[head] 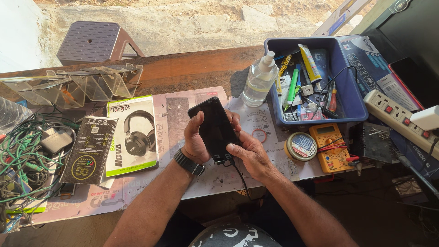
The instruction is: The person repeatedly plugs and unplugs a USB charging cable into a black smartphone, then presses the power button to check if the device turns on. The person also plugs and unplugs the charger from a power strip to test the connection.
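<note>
Two hands on one slab here: a black glossy rectangular smartphone (214, 128) sits up off the bench, gripped between both palms near the middle of the near edge. The left hand (195, 142) wraps the left long side with the thumb hooked over the glass, and the right hand (249, 153) cups the lower right corner, thumb pressed flat on the near end. Both are closed around it, not spread.

Its long axis runs from near-right to far-left, slightly tilted. The top end points away toward the far side, and the dark screen faces up at the camera.

A thin black cable (238, 176) hangs from the near end and drops off the table edge. That's the risk I'd flag: a snag or tug on it could yank the port or pull the phone out of the grip. The thumb pressure at the near end looks like it could also flex or crack the glass if it goes too hard, just my guess.

Right beside the right hand lies a small orange rubber ring (259, 135). Further right sit a round tin of solder paste (300, 146) and a yellow multimeter (331, 146). A clear plastic spray bottle (259, 80) stands just beyond; a knock could spill liquid. The blue plastic tool tray (352, 98) is behind it. Off left lies a white and green headphone box (132, 135).
</note>
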